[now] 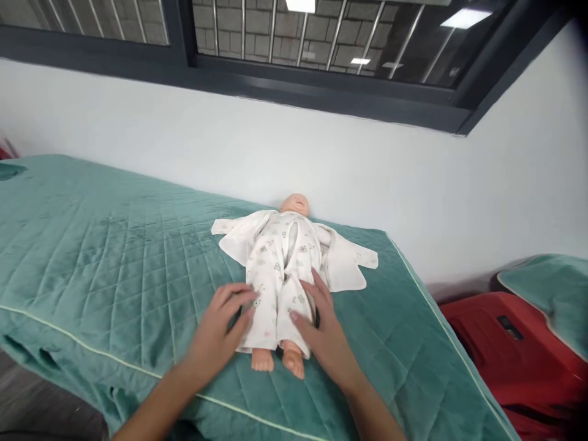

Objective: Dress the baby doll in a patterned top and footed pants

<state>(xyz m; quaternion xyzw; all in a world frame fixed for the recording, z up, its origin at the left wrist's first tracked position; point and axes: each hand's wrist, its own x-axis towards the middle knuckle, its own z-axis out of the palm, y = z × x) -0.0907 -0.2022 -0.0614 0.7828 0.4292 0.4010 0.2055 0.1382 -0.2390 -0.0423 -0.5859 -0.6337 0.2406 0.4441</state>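
A baby doll [294, 203] lies on its back on a green quilted cover, head toward the wall and bare feet [263, 359] toward me. White printed baby pants [264, 306] cover its legs, and a printed piece of clothing lies over its chest. A white baby jacket [342, 260] spreads out to both sides under the torso. My left hand [225, 324] is beside the doll's left-of-view pant leg, fingers apart, fingertips at the cloth. On the other leg rest the fingertips of my right hand [324, 327], thumb spread from the fingers. Neither hand grips anything.
The green quilted cover [114, 257] drapes over the table, with a pale piped edge near me. Behind it rise a white wall [184, 131] and a dark-framed window [321, 95] with metal bars. A red hard-shell case [482, 331], partly under green cloth [551, 285], stands at the right.
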